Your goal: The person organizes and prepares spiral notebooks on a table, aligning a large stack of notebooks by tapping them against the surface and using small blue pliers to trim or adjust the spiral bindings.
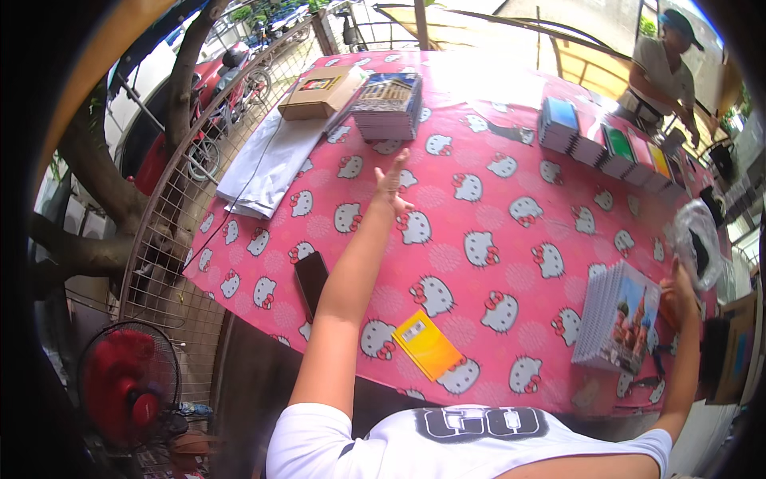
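Observation:
My left hand [392,188] is stretched far over the table, fingers spread and holding nothing. Just beyond its fingertips stands a neat stack of notebooks [386,108] with a building pictured on the top cover. At the right side my right hand [678,297] is beside a fanned stack of notebooks [618,319] with a domed building on its cover. A crumpled clear plastic bag [696,239] lies against that hand's fingertips; whether they grip it is unclear. A yellow notebook [428,345] lies alone near the front edge, and a black phone [312,283] is beside my left forearm.
A pink patterned cloth covers the table [479,207]. A cardboard box [321,92] and white folded sheeting [267,164] lie at the far left. Several notebook stacks [606,148] line the far right, near a standing person [666,68]. A wire fence and red fan [132,387] are at left.

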Demonstrator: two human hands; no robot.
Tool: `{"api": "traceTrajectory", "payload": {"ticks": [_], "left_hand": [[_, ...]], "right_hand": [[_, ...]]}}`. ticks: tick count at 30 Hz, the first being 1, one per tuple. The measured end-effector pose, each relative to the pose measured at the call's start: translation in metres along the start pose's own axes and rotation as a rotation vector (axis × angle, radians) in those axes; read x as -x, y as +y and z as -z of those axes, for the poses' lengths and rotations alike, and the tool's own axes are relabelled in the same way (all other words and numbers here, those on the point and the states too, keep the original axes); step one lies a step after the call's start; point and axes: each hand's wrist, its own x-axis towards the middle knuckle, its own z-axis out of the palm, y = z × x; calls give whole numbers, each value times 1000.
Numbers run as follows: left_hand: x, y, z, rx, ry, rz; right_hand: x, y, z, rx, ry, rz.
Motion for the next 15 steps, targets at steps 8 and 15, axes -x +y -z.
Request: {"api": "traceTrajectory", "payload": {"ticks": [8,15], "left_hand": [[81,-145,-114,-218,-247,166],[97,-157,-127,-333,-131,-86]], "right_hand": [[66,164,1,-265,-160,-193],[73,280,67,855,784,109]]}}
